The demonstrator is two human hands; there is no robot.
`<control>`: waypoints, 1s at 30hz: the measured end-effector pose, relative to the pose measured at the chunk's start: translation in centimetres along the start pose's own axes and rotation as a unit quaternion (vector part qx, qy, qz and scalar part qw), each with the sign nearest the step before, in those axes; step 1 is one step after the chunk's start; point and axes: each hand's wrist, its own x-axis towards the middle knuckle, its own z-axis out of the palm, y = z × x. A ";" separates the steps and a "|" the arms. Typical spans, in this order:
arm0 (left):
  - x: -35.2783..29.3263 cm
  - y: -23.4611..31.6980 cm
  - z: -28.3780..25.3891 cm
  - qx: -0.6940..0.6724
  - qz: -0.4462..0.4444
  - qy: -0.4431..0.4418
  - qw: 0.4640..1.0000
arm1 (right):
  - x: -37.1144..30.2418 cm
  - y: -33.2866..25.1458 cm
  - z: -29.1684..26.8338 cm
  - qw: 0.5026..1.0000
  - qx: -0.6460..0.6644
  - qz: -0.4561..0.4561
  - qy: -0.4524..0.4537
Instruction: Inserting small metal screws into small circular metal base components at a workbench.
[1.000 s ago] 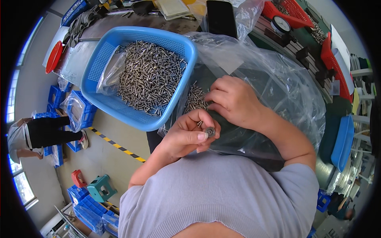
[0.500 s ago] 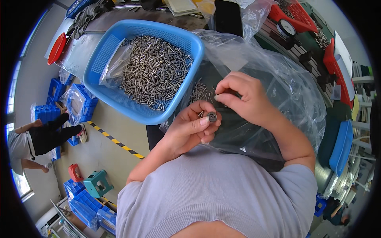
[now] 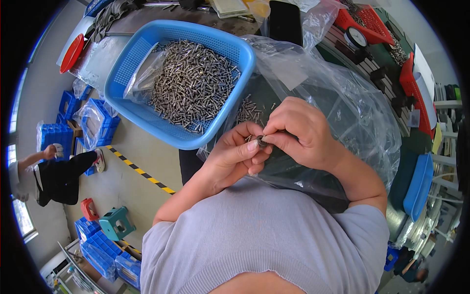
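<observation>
My left hand [image 3: 230, 158] is closed around a small round dark metal ring [image 3: 262, 141], pinched between thumb and fingers. Close against it, my right hand [image 3: 304, 131] is shut in a pinch on what looks like a small metal pin, mostly hidden by the fingertips, at the ring's opening. A slim shiny piece also shows by the left fingers. Just beyond both hands lies a loose heap of metal pins [image 3: 248, 110] on a clear plastic sheet [image 3: 357, 115]. To the left, a blue basket [image 3: 248, 51] holds a mass of similar pins [image 3: 196, 81] and a plastic bag [image 3: 143, 78].
A black phone [image 3: 285, 22] lies at the back. A dial gauge [image 3: 356, 37] and red bins [image 3: 374, 22] stand at the far right, with a blue tray [image 3: 418, 186] nearer. On the left, a person [image 3: 61, 181] stands by blue crates [image 3: 100, 122].
My right hand has come down toward the left, bringing its fingertips onto the ring. My left hand stays nearly in place. The person at the left has raised a hand.
</observation>
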 end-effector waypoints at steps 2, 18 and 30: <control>0.0 0.0 0.0 -0.004 0.001 0.002 1.000 | 0.0 -0.1 0.1 1.000 -0.011 -0.004 0.004; 0.1 -0.4 -0.2 -0.028 0.030 -0.007 0.999 | -0.1 0.2 -0.2 0.997 -0.039 -0.071 -0.005; 0.1 -0.7 -0.3 -0.026 0.047 -0.001 0.999 | -0.4 0.0 0.2 0.999 -0.009 -0.047 0.002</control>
